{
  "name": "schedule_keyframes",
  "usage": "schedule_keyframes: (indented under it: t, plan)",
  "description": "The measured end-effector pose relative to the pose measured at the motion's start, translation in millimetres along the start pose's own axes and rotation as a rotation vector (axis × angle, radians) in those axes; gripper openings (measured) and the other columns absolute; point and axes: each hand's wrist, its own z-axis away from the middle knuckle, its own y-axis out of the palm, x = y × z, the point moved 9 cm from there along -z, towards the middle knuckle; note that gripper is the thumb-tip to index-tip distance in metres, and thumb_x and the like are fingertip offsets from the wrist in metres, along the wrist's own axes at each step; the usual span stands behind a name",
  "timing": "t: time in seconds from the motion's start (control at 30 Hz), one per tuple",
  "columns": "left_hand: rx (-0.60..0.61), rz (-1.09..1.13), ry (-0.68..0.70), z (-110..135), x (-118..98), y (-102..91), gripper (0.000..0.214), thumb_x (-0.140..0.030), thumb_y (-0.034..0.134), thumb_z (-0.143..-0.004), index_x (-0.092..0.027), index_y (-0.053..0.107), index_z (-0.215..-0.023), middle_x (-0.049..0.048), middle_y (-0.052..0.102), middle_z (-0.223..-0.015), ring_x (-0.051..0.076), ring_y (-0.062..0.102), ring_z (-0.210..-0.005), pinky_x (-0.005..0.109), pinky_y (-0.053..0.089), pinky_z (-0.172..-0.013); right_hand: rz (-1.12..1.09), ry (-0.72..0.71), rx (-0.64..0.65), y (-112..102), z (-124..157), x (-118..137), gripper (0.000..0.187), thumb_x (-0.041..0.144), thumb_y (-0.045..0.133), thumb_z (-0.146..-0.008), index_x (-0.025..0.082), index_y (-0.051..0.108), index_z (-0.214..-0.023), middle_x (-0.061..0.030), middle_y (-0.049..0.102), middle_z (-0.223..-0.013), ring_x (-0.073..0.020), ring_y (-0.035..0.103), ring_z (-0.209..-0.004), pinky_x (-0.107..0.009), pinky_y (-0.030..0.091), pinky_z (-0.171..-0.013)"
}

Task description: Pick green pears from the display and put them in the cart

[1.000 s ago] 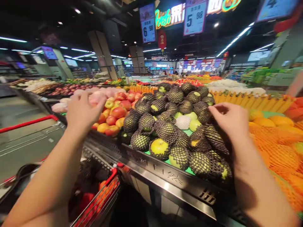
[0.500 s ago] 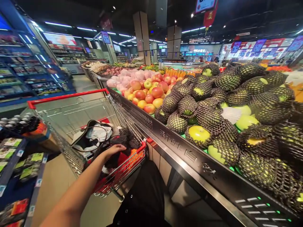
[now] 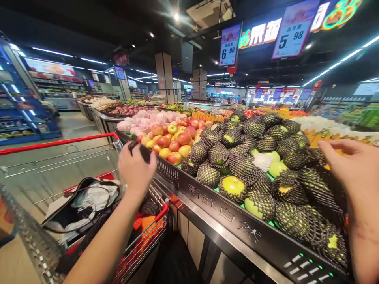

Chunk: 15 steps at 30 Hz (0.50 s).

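Note:
My left hand [image 3: 136,167] is lifted over the shopping cart, close to the black wall of the fruit bin [image 3: 201,197]. Its thumb stands apart from the bent fingers, which are a little blurred; I make out nothing held in it. At the right edge, my right hand [image 3: 348,169] hovers over the pile, fingers bent and apart, holding nothing visible. Below and left of it lie green apples [image 3: 233,187], most wrapped in black foam nets. Red and yellow apples [image 3: 184,138] are heaped farther back. In the shopping cart [image 3: 161,213] sits an open bag [image 3: 94,199] with white contents.
Pink-wrapped fruit [image 3: 158,117] and other produce stretch along the stand behind the apples. Price signs [image 3: 229,45] hang overhead. The cart stands against the bin on the left, with blue shelves [image 3: 20,106] beyond an aisle. An orange item [image 3: 146,225] lies low in the cart.
My left hand has risen from the cart's contents to beside the bin. My right hand has come into view at the right. The view has tilted up and turned right.

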Motion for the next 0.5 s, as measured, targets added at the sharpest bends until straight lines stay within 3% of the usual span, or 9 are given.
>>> schedule_keyframes:
  t: [0.07,0.13,0.2,0.3,0.33,0.4,0.5]
  plan:
    - [-0.159,0.277,0.222,3.2,-93.5,-27.1,0.053,-0.04,0.054,-0.091,-0.015,0.049,-0.138,0.0218,0.039,-0.151,0.038,0.037,-0.144,0.054,0.031,-0.12,-0.176,0.097,0.053,-0.7,2.2,3.3,0.021,0.035,0.073,-0.076,0.017,0.08,-0.085,-0.0149,0.078,-0.076,-0.0271,0.072,-0.073,-0.041,0.052,-0.072]
    - [-0.197,0.589,0.439,19.3,-186.0,-41.3,0.049,-0.031,0.056,-0.09,-0.02,0.047,-0.137,0.017,0.047,-0.144,0.032,0.04,-0.142,0.052,0.031,-0.121,-0.407,0.096,0.103,1.9,3.2,10.9,0.023,0.041,0.072,-0.074,0.019,0.078,-0.082,-0.0131,0.079,-0.083,-0.0281,0.073,-0.08,-0.043,0.054,-0.08]
    - [0.01,0.874,0.574,37.8,-275.6,-29.9,0.048,-0.024,0.056,-0.09,-0.019,0.047,-0.136,0.0157,0.05,-0.139,0.027,0.044,-0.138,0.045,0.035,-0.121,-0.661,0.084,0.18,8.9,3.6,16.4,0.037,0.054,0.067,-0.077,0.022,0.076,-0.093,-0.0132,0.079,-0.099,-0.0301,0.073,-0.095,-0.048,0.054,-0.091]
    - [0.465,1.126,0.635,72.0,-391.7,12.4,0.053,-0.018,0.057,-0.085,-0.013,0.046,-0.137,0.0189,0.05,-0.139,0.026,0.051,-0.133,0.038,0.043,-0.115,-0.924,0.139,0.293,22.5,3.6,14.0,0.062,0.067,0.056,-0.082,0.027,0.063,-0.128,-0.0131,0.07,-0.131,-0.03,0.066,-0.116,-0.051,0.049,-0.102]
    - [0.592,1.152,0.636,83.7,-420.7,28.3,0.059,-0.014,0.057,-0.082,-0.013,0.044,-0.139,0.0188,0.051,-0.139,0.027,0.051,-0.134,0.039,0.042,-0.115,-0.947,0.149,0.291,24.1,2.5,10.8,0.065,0.066,0.057,-0.081,0.027,0.059,-0.133,-0.0124,0.066,-0.136,-0.0298,0.064,-0.12,-0.051,0.048,-0.105]
    - [0.741,1.176,0.598,99.6,-458.3,58.3,0.073,-0.011,0.058,-0.079,-0.012,0.034,-0.148,0.0207,0.048,-0.145,0.029,0.048,-0.137,0.041,0.04,-0.117,-0.92,0.126,0.225,21.2,-1.6,3.3,0.065,0.055,0.068,-0.074,0.024,0.06,-0.131,-0.0115,0.065,-0.137,-0.0301,0.061,-0.123,-0.05,0.043,-0.111]
    - [0.816,1.221,0.425,106.3,-471.8,99.9,0.091,-0.016,0.063,-0.08,-0.011,0.015,-0.157,0.0243,0.043,-0.152,0.028,0.06,-0.125,0.041,0.044,-0.112,-0.809,0.126,0.082,13.6,-5.8,-13.0,0.06,0.036,0.073,-0.063,0.018,0.065,-0.119,-0.0132,0.07,-0.123,-0.031,0.065,-0.112,-0.052,0.045,-0.107]
